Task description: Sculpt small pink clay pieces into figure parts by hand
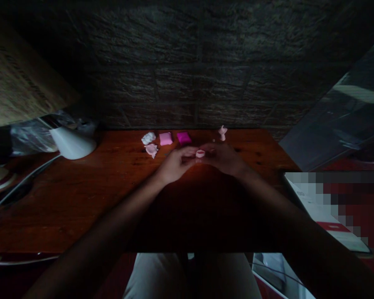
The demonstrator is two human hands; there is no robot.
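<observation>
My left hand and my right hand meet over the middle of the wooden table. Between their fingertips is a small pale pink cup-shaped piece, which looks like modelling clay. Both hands are closed on it. Just beyond them lie a magenta square and a pink square, both puffy like little cushions. Farther left are a crumpled white lump and, in front of it, a ragged pale pink piece. A pale pink piece with a flared top stands behind my right hand, beside a tiny crumb.
A dark brick-patterned wall rises behind the wooden table. At the left are a white lamp-like object, a cable and a large brown bag or box. A grey panel stands at the right.
</observation>
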